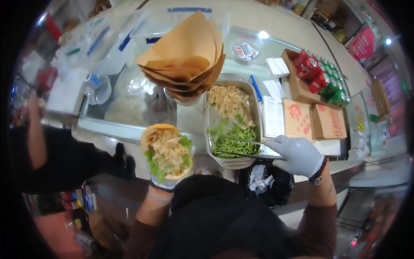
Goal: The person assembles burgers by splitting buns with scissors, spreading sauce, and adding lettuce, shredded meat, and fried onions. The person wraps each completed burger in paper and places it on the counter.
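Observation:
My gloved left hand [164, 184] holds an opened round bun [177, 174] from below. Frilly lettuce [185, 141] sticks out at its sides, and pale flaky slices [165, 147] cover the middle. On the right, my gloved right hand [296, 156] grips metal tongs [247, 141] whose two arms are spread. Their tips reach into chopped green vegetables [241, 149] in the near part of a metal tray [255, 94]. The far part of that tray holds a heap of the same kind of pale flaky pieces [230, 101].
Brown paper bags [184, 55] stand fanned in a holder behind the tray. A dark grey glove [160, 105] lies on the glass counter. Right are printed paper bags [297, 116] and a carton of drink cans [318, 74]. Below hangs a black bin bag [281, 184]. Another person [74, 158] is at left.

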